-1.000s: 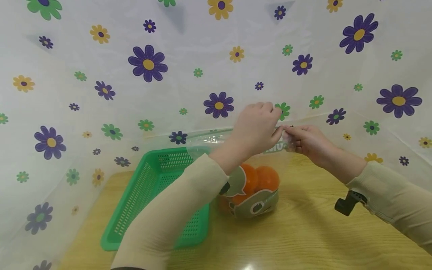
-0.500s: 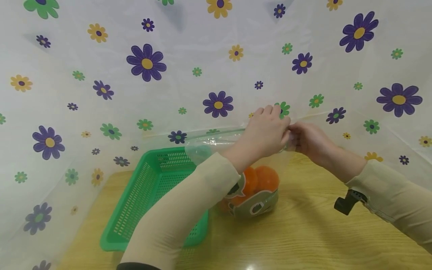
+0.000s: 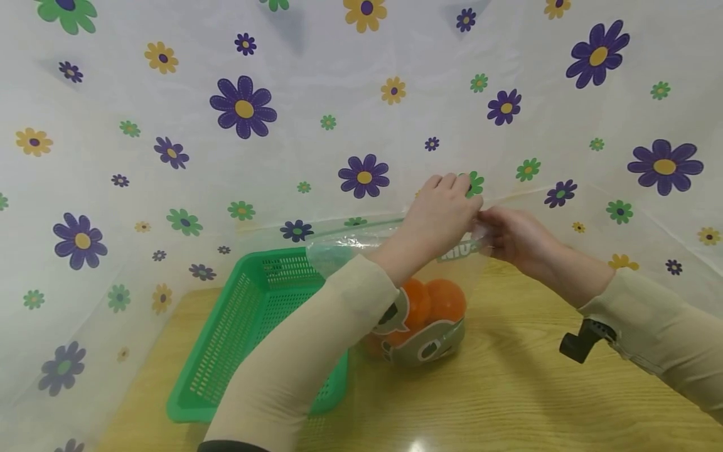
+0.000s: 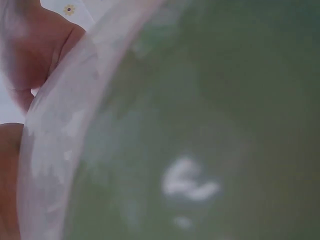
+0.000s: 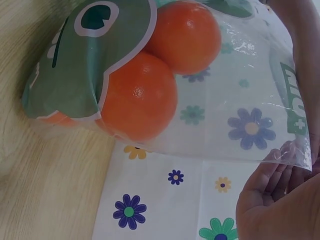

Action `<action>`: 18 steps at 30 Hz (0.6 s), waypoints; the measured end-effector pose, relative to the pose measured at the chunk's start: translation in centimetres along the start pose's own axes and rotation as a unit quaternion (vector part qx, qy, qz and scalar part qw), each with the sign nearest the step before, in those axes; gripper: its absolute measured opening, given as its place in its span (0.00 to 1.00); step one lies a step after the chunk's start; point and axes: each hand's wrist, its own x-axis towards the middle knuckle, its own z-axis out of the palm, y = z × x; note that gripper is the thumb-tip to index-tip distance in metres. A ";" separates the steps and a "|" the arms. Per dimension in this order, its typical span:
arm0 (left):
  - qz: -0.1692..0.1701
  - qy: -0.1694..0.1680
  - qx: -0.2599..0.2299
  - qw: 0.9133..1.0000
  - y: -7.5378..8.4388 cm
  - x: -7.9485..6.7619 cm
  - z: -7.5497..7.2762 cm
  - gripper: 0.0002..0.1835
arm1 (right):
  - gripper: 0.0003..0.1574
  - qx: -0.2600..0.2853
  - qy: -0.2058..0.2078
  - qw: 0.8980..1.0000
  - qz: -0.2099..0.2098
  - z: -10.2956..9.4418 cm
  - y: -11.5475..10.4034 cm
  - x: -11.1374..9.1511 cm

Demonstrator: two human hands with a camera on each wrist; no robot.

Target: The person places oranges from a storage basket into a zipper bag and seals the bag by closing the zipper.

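Observation:
A clear plastic zip bag [image 3: 426, 351] with green print stands on the table, holding several oranges [image 3: 446, 300]. At the top edge's right end, my left hand [image 3: 440, 213] pinches the bag. Close beside it, my right hand [image 3: 519, 238] pinches the same corner, palm partly facing the bag. In the right wrist view, the curled fingers of the right hand [image 5: 280, 195] lie at the film's edge, and two oranges [image 5: 140, 97] show plainly. Green film of the bag [image 4: 200, 120] fills most of the left wrist view. The left fingertips are hidden in the head view.
A green perforated basket [image 3: 226, 333] stands left of the bag, partly under the left forearm. The wooden table [image 3: 536, 376] ends at a flower-printed white sheet [image 3: 316, 75] that rises behind it.
My left hand has shifted slightly right and down along the bag's top edge, up against the right hand. The right hand has turned a little; the bag's lower part stays put.

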 end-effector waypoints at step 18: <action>0.002 0.043 -0.023 0.999 -0.5 -0.4 0.8 0.15 | 0.23 -0.025 0.016 1.000 0.010 -0.7 -0.3 0.4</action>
